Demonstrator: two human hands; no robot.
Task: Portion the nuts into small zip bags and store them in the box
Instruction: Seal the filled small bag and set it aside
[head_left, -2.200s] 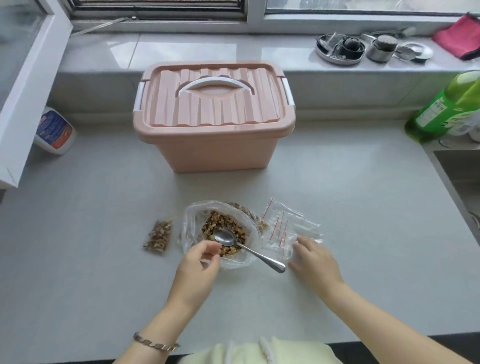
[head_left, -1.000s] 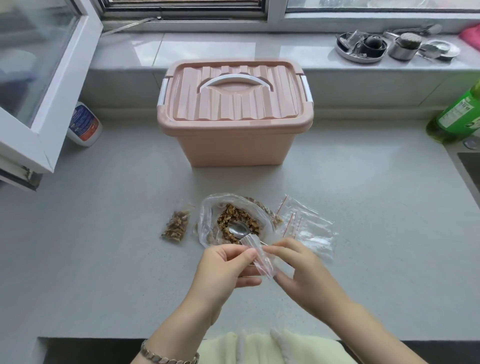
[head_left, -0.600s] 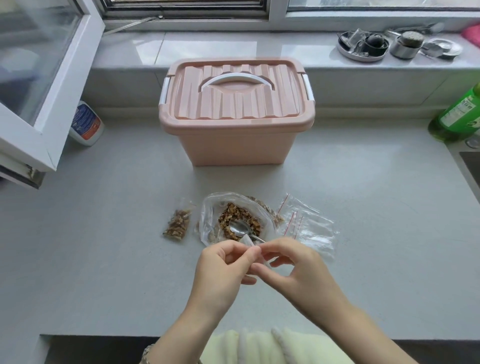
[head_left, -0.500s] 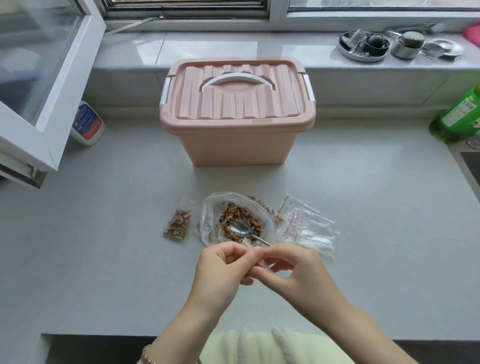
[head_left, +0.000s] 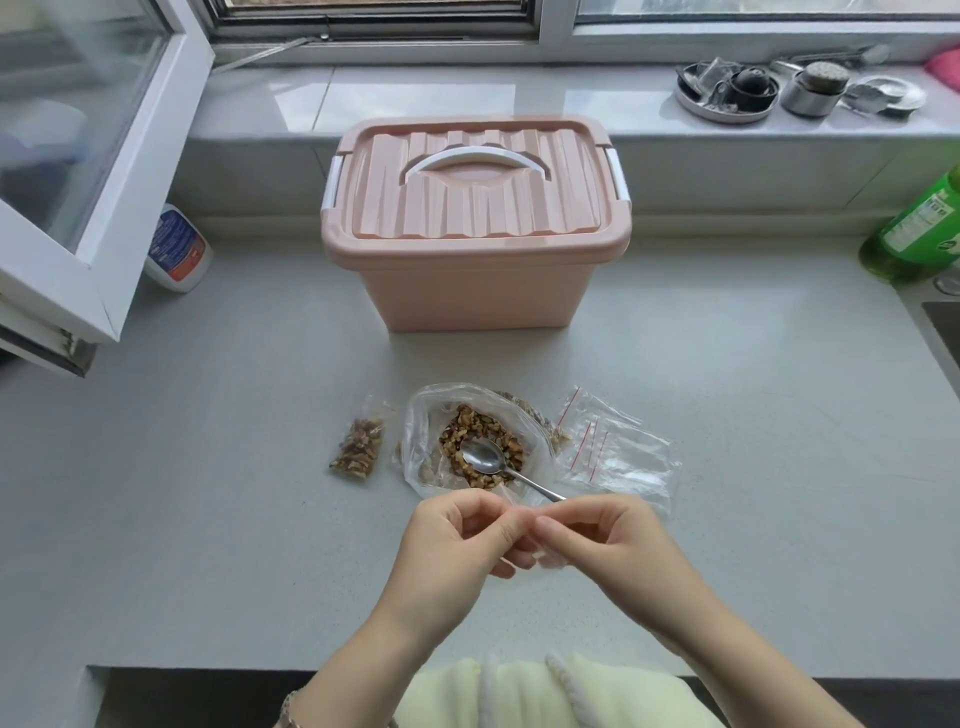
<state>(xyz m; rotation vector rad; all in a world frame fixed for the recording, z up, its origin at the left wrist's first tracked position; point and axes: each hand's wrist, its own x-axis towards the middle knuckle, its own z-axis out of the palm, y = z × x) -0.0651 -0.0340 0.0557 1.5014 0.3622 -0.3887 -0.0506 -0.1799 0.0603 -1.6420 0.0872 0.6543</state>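
Zip bag is pinched between left hand and right hand, fingers curled on it; spoon is laid in nuts just beyond, handle aimed toward right hand, judged nearer. Box is set farther back, lid on.

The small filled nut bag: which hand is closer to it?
Left. The left hand is toward the camera and right of the small filled nut bag; the right hand is farther right.

Open counter between box and nuts
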